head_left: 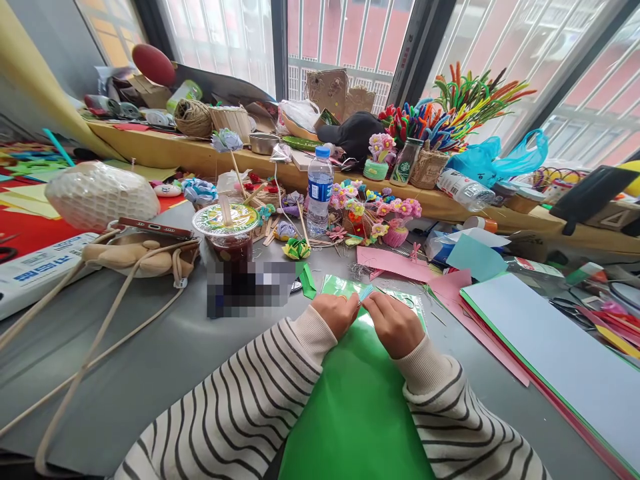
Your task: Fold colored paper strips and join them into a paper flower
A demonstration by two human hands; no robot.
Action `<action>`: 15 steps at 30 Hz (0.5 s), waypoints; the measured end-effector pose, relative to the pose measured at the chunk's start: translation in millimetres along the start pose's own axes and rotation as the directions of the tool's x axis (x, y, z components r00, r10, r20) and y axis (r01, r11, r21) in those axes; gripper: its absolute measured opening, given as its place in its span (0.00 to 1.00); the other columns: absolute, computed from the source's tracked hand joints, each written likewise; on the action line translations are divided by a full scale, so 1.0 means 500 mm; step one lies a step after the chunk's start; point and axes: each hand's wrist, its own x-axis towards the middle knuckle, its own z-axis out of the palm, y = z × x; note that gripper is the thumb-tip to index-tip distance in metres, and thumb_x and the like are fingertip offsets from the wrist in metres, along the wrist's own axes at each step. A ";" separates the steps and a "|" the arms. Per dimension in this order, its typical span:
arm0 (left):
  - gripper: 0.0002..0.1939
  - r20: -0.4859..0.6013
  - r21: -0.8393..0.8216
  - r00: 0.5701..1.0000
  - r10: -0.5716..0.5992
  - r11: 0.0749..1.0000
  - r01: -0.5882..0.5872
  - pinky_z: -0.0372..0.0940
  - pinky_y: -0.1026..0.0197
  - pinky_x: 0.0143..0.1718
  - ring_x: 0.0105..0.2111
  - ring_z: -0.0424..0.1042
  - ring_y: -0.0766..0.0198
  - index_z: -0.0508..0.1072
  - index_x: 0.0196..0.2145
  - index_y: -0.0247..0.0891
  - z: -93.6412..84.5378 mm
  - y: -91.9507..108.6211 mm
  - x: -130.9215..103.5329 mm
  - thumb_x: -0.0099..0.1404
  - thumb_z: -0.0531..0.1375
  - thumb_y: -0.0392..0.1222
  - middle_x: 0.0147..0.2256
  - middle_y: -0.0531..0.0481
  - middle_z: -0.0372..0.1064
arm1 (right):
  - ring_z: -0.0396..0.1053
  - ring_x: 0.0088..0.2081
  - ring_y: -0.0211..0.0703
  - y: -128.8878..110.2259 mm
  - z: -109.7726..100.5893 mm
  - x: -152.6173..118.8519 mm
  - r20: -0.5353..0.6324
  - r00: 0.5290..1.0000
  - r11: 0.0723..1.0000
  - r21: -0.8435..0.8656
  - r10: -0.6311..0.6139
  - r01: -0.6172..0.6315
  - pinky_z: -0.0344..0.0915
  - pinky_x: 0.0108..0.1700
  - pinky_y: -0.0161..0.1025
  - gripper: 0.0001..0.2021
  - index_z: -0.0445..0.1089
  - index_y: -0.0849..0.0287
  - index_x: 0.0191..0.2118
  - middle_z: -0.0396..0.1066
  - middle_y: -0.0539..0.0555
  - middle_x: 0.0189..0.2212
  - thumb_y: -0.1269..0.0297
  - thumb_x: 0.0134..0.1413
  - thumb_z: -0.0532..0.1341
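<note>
Over the far part of the green sheet [357, 400], the left hand [338, 313] and right hand [393, 323] pinch the light-blue piece [367, 292], which appears partly shaped, finishing and release apparently remaining.

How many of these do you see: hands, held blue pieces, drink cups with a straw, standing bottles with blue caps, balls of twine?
Left hand and right hand: 2
Held blue piece: 1
Drink cup with a straw: 1
Standing blue-capped bottle: 1
Ball of twine: 1
Total: 6
</note>
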 end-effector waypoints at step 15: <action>0.14 0.118 -0.005 0.991 -0.055 0.998 0.056 0.54 0.64 0.18 0.18 0.68 0.61 0.70 0.31 0.32 -0.014 0.009 0.011 0.62 0.46 0.37 0.17 0.45 0.67 | 0.57 0.20 0.37 -0.020 0.001 0.009 0.118 0.986 0.990 -0.089 0.119 -0.109 0.46 0.23 0.36 0.14 0.63 0.60 0.20 0.62 0.51 0.17 0.74 0.54 0.49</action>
